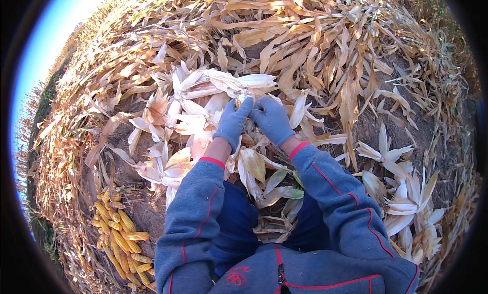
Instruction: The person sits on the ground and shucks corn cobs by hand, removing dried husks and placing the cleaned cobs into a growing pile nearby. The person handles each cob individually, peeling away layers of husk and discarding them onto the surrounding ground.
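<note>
Near the picture's centre, my left hand (233, 118), in a grey-blue glove, is closed around an ear of corn (239, 100); a little of its yellow kernels shows above the thumb. Pale dry husk (225, 80) spreads from the ear beyond the fingers. Close against it on the right, my right hand (270, 118), gloved alike, has its fingers bent at the ear. Whether they pinch husk is hidden behind the glove. Opened, whitish husks (190, 122) lie left of my hands, and more husks (253, 166) lie below them, between my knees.
Husked yellow corn ears (122, 237) lie in a pile on the soil at lower left. Dry corn stalks and leaves (305, 38) cover the ground ahead. More opened husks (404, 202) lie at right. Standing plants rise at the far left edge.
</note>
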Demonstrator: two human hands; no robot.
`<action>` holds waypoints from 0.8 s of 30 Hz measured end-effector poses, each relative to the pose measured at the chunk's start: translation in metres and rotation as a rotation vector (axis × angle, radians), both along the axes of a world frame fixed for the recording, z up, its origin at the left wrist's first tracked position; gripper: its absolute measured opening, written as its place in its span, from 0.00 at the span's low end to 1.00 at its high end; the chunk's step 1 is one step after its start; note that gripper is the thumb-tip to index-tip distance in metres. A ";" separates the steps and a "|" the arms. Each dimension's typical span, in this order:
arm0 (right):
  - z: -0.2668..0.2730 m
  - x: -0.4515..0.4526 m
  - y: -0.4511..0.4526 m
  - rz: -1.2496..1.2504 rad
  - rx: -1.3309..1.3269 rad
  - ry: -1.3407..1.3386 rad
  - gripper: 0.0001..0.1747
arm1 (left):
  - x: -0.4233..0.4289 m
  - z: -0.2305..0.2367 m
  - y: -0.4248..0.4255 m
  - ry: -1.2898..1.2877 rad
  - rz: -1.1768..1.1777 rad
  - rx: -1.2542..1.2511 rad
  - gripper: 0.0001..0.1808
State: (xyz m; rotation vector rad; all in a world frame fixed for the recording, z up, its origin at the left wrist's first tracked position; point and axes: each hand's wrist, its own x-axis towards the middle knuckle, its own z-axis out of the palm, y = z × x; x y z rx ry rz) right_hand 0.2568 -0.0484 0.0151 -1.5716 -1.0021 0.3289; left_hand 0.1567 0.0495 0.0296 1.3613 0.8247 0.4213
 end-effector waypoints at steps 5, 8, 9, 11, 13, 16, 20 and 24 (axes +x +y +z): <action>-0.003 0.005 0.002 -0.004 -0.037 0.121 0.13 | -0.001 -0.001 -0.003 -0.078 0.023 -0.131 0.25; -0.007 0.022 0.003 -0.076 -0.046 0.472 0.11 | -0.005 0.008 -0.003 -0.057 0.010 -0.236 0.21; -0.009 0.032 0.002 -0.083 -0.025 0.624 0.10 | -0.007 0.010 -0.002 -0.056 -0.007 -0.276 0.19; -0.015 0.052 0.000 -0.262 -0.046 0.684 0.10 | -0.010 0.012 0.002 -0.091 0.027 -0.386 0.17; -0.023 0.069 -0.006 -0.343 -0.138 0.577 0.11 | -0.013 0.011 0.008 -0.149 0.068 -0.454 0.16; -0.031 0.075 -0.010 -0.331 -0.450 -0.089 0.19 | -0.016 0.001 0.020 -0.244 0.165 -0.465 0.16; -0.022 0.051 -0.004 -0.002 -0.344 -0.087 0.26 | -0.013 -0.018 0.030 -0.391 0.200 -0.514 0.18; -0.002 0.016 -0.002 0.329 -0.366 -0.099 0.28 | -0.010 -0.026 0.031 -0.508 0.235 -0.540 0.16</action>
